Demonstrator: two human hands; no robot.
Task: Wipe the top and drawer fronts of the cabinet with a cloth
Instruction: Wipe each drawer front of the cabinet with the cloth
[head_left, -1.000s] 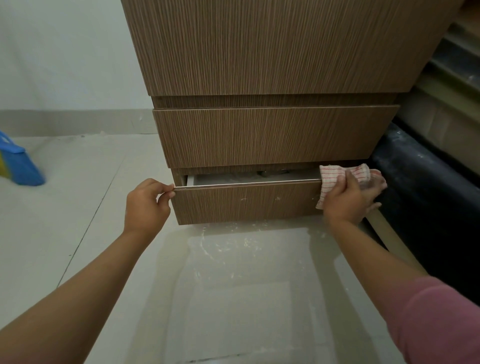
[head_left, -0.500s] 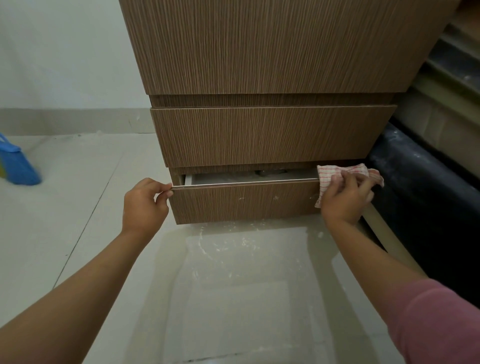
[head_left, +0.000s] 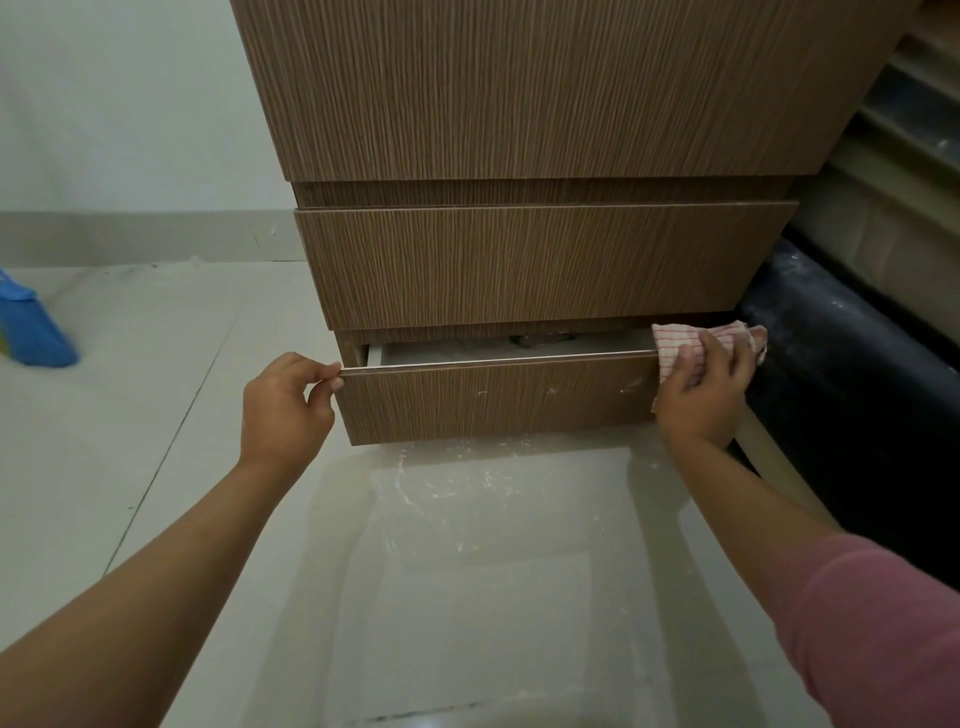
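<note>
A wood-grain cabinet (head_left: 519, 93) stands in front of me with stacked drawers. The middle drawer front (head_left: 530, 265) is closed. The bottom drawer (head_left: 488, 400) is pulled out a little, with white specks on its front. My left hand (head_left: 285, 410) pinches the drawer's top left corner. My right hand (head_left: 701, 395) grips a white cloth with red checks (head_left: 675, 340) and presses it over the drawer's top right corner. The cabinet's top is out of view.
A blue broom head (head_left: 31, 332) lies on the pale tiled floor at the far left. A dark dusty roll (head_left: 857, 374) lies right of the cabinet, with steps (head_left: 914, 119) behind it. White dust streaks the floor (head_left: 467, 499) under the drawer.
My right hand with the cloth has shifted slightly left and up along the drawer's right top edge. My left hand keeps its hold on the left corner.
</note>
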